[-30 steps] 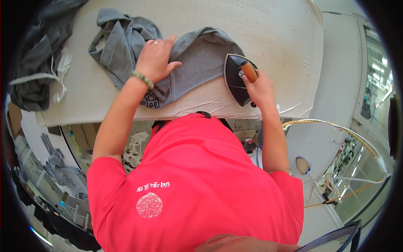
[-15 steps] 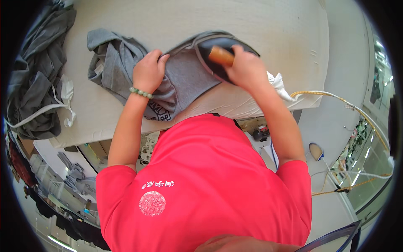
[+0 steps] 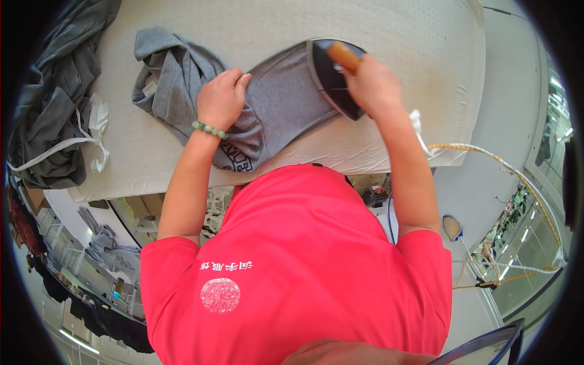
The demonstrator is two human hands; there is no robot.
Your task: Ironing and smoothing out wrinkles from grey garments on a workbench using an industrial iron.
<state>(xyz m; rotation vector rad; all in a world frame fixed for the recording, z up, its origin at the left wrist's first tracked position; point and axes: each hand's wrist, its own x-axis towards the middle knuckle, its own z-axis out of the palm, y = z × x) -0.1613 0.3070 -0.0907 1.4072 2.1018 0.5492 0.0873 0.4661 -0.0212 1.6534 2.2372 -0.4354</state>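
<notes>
A grey garment (image 3: 283, 91) with dark printed lettering lies on the cloth-covered table (image 3: 420, 36), bunched at its left and spread flat at its right. My left hand (image 3: 222, 97) is closed on a fold of the garment near its middle, a beaded bracelet on the wrist. In my right hand (image 3: 376, 88) is the orange-brown handle of a black iron (image 3: 331, 76). The iron rests over the garment's right end and hides part of it. Fingers of my right hand are slightly blurred, but they wrap round the handle.
A heap of dark grey clothing (image 3: 52, 115) with white ties lies at the table's left. White and yellow cords (image 3: 505, 164) run from near the iron toward the right. An iron rest (image 3: 452, 227) stands lower right. More grey garments (image 3: 109, 243) lie below left.
The iron in my right hand has moved to the right and slightly farther away, uncovering more smoothed grey cloth. My left hand keeps its hold on the garment.
</notes>
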